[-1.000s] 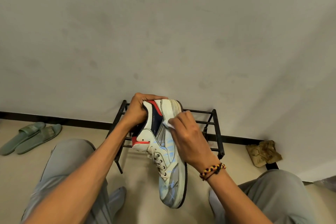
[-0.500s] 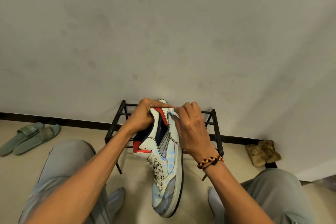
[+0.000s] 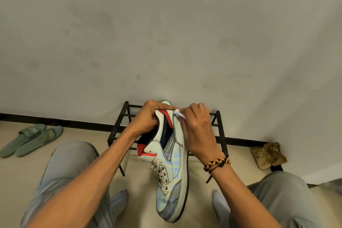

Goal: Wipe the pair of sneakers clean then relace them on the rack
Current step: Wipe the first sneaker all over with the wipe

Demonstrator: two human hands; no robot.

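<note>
Wiping is under way on 1 sneaker [image 3: 171,155], which is held up in front of the rack [image 3: 221,131], between the person's knees. The heel collar is gripped by the left hand [image 3: 148,118], fingers curled over its rim, so the shoe's long axis runs from that hand down and toward the body, toe nearest the camera. A small white wipe [image 3: 179,113] is pinched in the right hand [image 3: 197,131] and pressed against the upper side panel, just right of the left hand's fingertips. The unwiped length of the side is judged to lie below the right hand, along the sole line toward the toe, so the next stroke is best drawn downward. Laces remain threaded; a 2nd sneaker cannot be seen.
</note>
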